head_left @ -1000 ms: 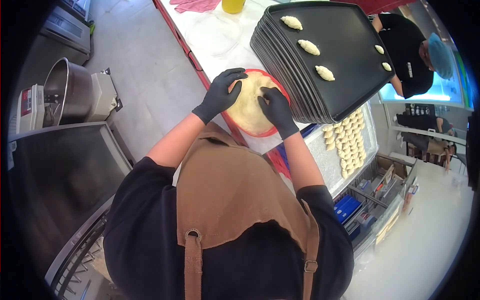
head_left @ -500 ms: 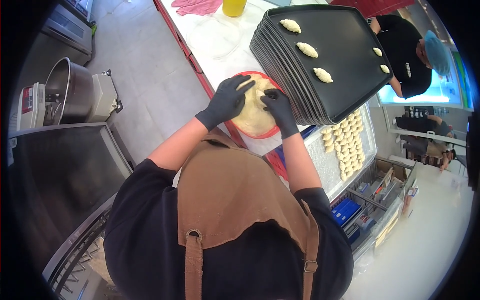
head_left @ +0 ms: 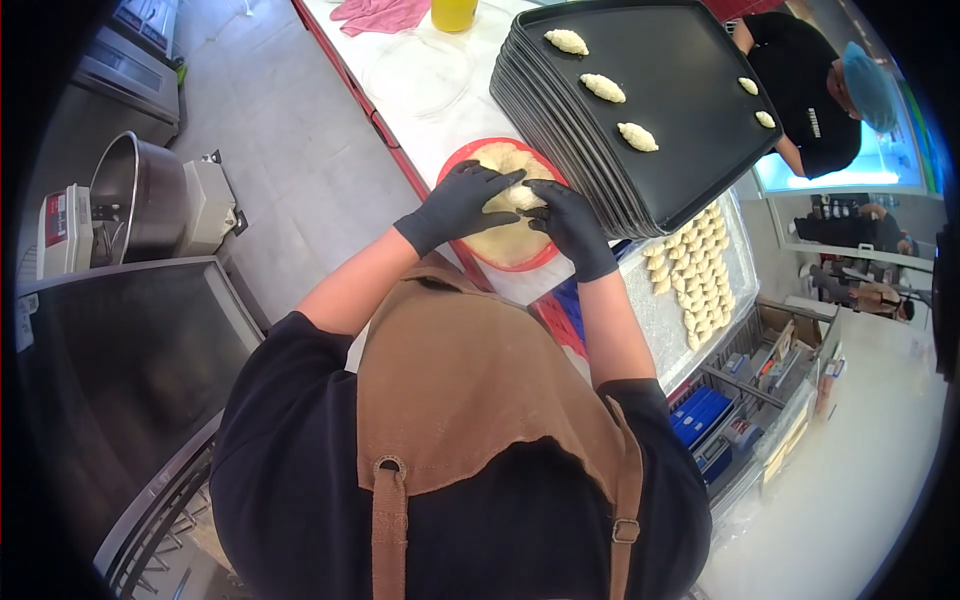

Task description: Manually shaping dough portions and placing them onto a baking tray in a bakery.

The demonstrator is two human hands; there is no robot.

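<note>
My black-gloved left hand (head_left: 458,208) and right hand (head_left: 572,228) meet over a round red tub (head_left: 447,172). The tub holds a pale, crumbly coating (head_left: 500,243). Between my fingers is a small pale dough piece (head_left: 523,197), gripped from both sides; its surface looks coated, and my fingers partly cover it. Just right of the tub stands a tall stack of black baking trays (head_left: 690,95). Several coated, spindle-shaped dough pieces (head_left: 603,88) lie spaced out on the top tray.
Rows of rolled dough pieces (head_left: 695,275) lie on a lined sheet (head_left: 740,250) at right. A yellow container (head_left: 453,14) and pink cloth (head_left: 380,14) are at the table's far end. Across the stack is a person in a blue hair cover (head_left: 868,88). A mixer bowl (head_left: 140,200) stands left.
My hands have come up from the coating with the dough piece now visible between them. The right hand has turned and shifted slightly right. The whole view has shifted a little.
</note>
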